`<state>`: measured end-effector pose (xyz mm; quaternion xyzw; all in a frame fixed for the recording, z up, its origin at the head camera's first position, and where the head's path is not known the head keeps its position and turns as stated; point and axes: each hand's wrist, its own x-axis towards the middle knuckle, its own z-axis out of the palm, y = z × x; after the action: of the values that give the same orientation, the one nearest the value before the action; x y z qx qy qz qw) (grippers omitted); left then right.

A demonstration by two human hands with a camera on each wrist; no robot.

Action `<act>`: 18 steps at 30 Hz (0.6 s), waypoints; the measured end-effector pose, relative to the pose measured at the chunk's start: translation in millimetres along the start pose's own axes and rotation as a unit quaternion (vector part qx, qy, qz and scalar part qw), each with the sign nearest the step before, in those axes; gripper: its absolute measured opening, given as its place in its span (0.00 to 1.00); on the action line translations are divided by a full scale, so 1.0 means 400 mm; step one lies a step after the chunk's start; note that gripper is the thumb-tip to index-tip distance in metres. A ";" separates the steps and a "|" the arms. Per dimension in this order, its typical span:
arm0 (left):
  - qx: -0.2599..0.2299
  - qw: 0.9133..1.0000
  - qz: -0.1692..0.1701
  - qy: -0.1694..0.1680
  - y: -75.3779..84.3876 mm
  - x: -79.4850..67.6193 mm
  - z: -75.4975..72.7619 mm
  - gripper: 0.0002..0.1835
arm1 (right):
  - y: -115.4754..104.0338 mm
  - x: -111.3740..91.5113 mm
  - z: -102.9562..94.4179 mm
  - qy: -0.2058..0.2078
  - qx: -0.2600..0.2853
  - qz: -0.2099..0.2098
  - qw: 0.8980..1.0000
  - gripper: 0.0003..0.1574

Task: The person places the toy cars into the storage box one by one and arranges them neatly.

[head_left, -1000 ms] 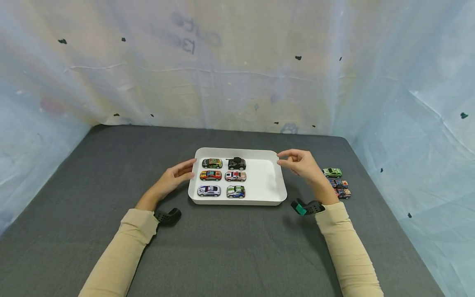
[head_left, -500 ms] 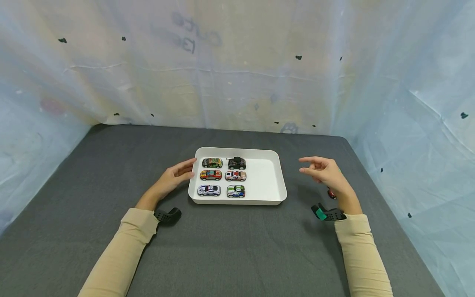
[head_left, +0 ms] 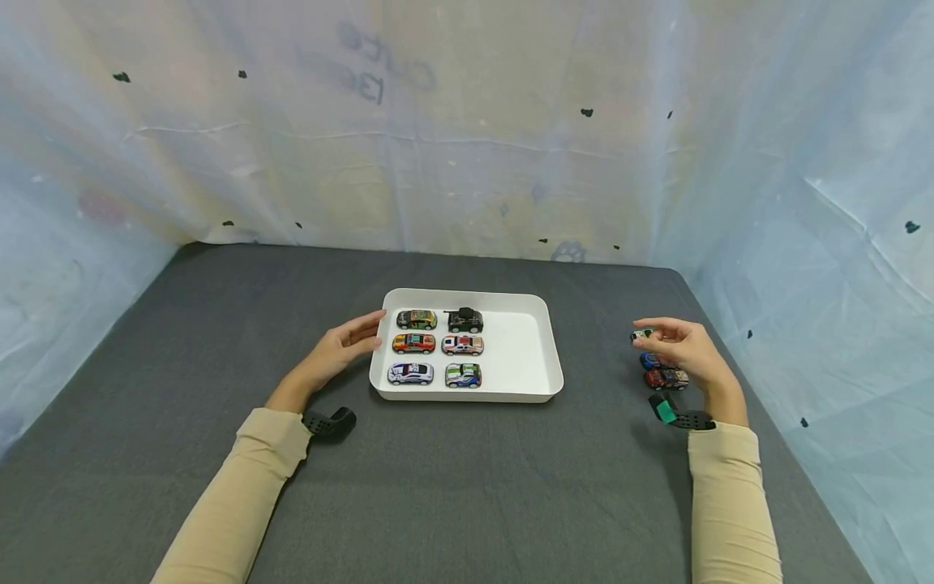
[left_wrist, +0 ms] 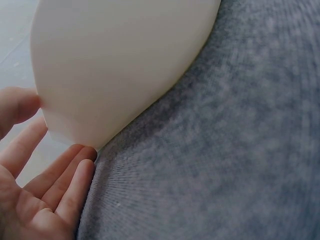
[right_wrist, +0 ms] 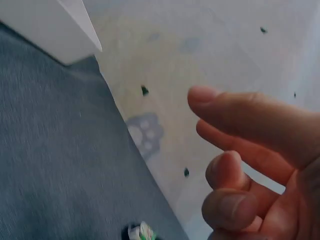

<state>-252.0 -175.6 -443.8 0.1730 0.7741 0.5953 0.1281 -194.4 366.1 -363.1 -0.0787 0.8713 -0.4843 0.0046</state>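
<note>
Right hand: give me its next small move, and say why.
Probably lower the right hand and pinch the green car: the head view shows the car framed by that hand, yet the right wrist view shows the fingertips clear of it.

The backdrop [head_left: 496, 178] bears faint lettering [head_left: 370, 88] (too blurred to read).
</note>
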 end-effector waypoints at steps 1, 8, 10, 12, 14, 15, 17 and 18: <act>-0.002 1.000 0.002 -0.001 0.000 0.000 0.000 0.33 | 0.006 -0.002 -0.004 0.000 0.002 0.000 1.000 0.15; -0.008 1.000 0.004 -0.005 0.000 0.001 -0.001 0.33 | 0.048 -0.017 -0.034 -0.014 -0.003 -0.001 1.000 0.15; -0.008 1.000 0.004 -0.005 0.000 0.002 -0.001 0.33 | 0.062 -0.024 -0.044 -0.021 -0.005 0.007 1.000 0.14; -0.006 1.000 0.005 -0.005 0.000 0.002 -0.001 0.33 | 0.074 -0.032 -0.053 -0.025 -0.008 0.014 1.000 0.13; -0.006 1.000 0.004 -0.004 0.000 0.002 -0.001 0.33 | 0.087 -0.040 -0.060 -0.026 -0.014 0.018 0.999 0.14; -0.005 1.000 0.004 -0.004 0.000 0.002 -0.001 0.33 | 0.093 -0.043 -0.063 -0.026 -0.016 0.021 0.999 0.15; -0.002 1.000 0.003 -0.003 0.000 0.002 -0.001 0.33 | 0.104 -0.049 -0.069 -0.026 -0.018 0.025 0.999 0.16; -0.001 1.000 0.003 -0.002 0.000 0.002 -0.001 0.33 | 0.109 -0.051 -0.071 -0.026 -0.020 0.028 0.999 0.16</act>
<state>-252.8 -175.7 -443.7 0.1762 0.7730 0.5957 0.1284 -182.2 415.6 -386.3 -0.0670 0.8824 -0.4641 0.0388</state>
